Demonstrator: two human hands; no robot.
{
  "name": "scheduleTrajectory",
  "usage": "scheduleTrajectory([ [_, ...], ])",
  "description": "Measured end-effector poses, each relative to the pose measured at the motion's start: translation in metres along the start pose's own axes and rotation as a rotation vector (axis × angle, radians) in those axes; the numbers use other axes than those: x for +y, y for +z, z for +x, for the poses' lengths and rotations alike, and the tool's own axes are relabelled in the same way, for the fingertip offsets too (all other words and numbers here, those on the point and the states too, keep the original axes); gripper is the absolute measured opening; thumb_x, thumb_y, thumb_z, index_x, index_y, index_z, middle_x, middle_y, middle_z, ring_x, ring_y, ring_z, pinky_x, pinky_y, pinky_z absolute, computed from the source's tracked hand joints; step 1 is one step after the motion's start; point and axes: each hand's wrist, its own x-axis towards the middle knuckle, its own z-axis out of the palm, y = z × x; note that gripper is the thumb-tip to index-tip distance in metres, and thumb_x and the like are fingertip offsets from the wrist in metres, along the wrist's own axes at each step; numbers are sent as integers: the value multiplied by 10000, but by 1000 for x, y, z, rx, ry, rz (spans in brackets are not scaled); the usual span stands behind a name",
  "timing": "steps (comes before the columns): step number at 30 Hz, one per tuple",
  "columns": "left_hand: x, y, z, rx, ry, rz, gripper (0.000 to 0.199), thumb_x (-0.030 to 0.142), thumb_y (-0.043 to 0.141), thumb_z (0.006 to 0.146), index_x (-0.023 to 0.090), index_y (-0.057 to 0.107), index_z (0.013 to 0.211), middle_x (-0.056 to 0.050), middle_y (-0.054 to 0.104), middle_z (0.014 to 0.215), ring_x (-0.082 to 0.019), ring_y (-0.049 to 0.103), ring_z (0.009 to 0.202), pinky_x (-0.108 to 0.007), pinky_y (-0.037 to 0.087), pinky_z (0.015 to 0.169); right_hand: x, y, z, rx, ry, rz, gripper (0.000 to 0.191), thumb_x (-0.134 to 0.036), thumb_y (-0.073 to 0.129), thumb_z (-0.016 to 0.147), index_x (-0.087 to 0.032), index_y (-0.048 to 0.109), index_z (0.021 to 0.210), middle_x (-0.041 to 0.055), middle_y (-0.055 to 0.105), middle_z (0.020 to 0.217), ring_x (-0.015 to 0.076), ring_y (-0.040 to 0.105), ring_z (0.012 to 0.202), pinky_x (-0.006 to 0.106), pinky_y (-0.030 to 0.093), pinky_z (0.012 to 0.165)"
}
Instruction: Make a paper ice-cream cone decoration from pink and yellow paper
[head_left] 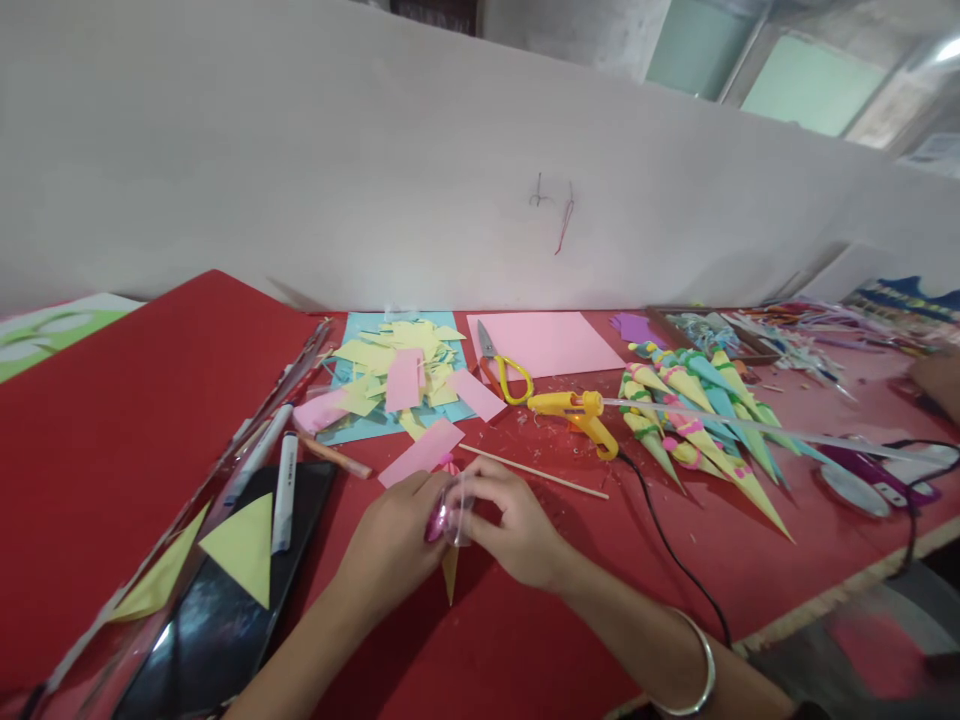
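My left hand (394, 530) is closed around a small yellow paper cone (450, 572), whose point sticks out below my fingers and whose pink trim (448, 463) shows above. A shiny pink piece (437, 522) lies by the fingers of that hand; its kind is unclear. From the other side my right hand (517, 520) pinches a clear plastic piece (460, 508) against the cone. Most of the cone is hidden by both hands. Just beyond them lie a pink paper strip (421, 452) and a thin wooden stick (536, 472).
Scissors (506, 370) and a yellow glue gun (574, 408) with a black cord lie ahead. Finished-looking paper cones (712, 400) are heaped to the right. Cut yellow paper (367, 355) lies on a blue sheet. A marker (285, 490) rests on a black folder (217, 610) at left.
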Motion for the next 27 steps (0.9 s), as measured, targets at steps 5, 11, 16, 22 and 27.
scheduleTrajectory([
  [5, 1, 0, -1, 9, 3, -6, 100, 204, 424, 743, 190, 512, 789, -57, 610, 769, -211, 575, 687, -286, 416, 577, 2, 3, 1, 32, 118, 254, 118, -258, 566, 775, -187, 622, 698, 1, 508, 753, 125, 512, 713, 245, 428, 674],
  [11, 2, -3, -2, 45, -24, -100, 90, 220, 431, 742, 180, 505, 775, -35, 597, 732, -187, 552, 648, -264, 402, 560, 8, 2, 6, 352, 332, 707, 114, -300, 666, 672, -191, 639, 688, -32, 578, 647, 87, 506, 598, 219, 435, 627],
  [16, 5, -7, -2, 86, 3, -259, 179, 322, 416, 798, 170, 510, 796, -10, 580, 696, -164, 540, 623, -251, 405, 561, 8, -2, 8, 378, 369, 759, 125, -276, 697, 628, -198, 680, 724, -20, 631, 663, 99, 550, 617, 245, 469, 671],
  [22, 2, -5, -3, 130, 29, -340, 241, 337, 367, 845, 186, 502, 975, -3, 604, 758, -159, 552, 655, -258, 427, 642, 7, 0, 6, 290, 333, 578, 162, -266, 642, 680, -213, 699, 822, 19, 671, 846, 141, 597, 753, 295, 487, 751],
  [27, 0, -3, -4, 115, 14, -326, 256, 334, 353, 850, 179, 512, 976, -1, 595, 701, -158, 534, 595, -267, 423, 639, 7, 0, 5, 238, 225, 405, 206, -214, 593, 714, -237, 691, 894, 21, 628, 894, 148, 583, 859, 283, 473, 782],
])
